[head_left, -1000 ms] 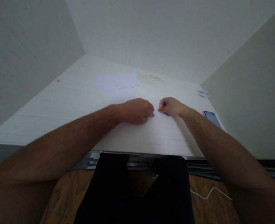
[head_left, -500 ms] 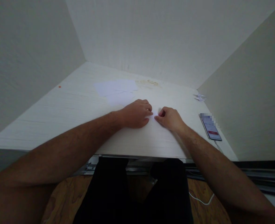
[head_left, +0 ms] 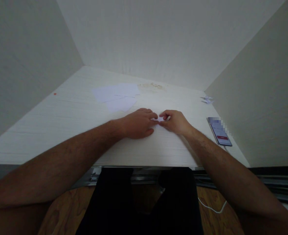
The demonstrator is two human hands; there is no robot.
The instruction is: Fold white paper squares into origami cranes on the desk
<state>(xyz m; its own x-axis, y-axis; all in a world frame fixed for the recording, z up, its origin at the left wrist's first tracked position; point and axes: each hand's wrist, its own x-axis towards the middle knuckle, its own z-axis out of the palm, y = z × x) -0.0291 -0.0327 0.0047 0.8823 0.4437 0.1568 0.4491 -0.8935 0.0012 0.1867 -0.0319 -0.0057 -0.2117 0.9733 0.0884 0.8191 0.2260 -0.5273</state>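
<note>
A small white piece of paper lies between my hands, low over the white desk. My left hand comes from the left, its fingers bent and its fingertips on the paper's left side, with the thumb a little apart. My right hand pinches the right side between thumb and forefinger. Fingers hide much of the paper, so its folds cannot be made out. Beyond my left hand, several white sheets overlap flat on the desk.
A phone with a lit screen and a cable lies at the right. Behind it sit small folded white paper pieces. An orange dot marks the left edge. Brownish stains show at the back. Grey panels enclose the desk.
My left thumb has moved away from the fingertips, towards me. The right forefinger has reached forward and left over the paper. The view has shifted slightly.
</note>
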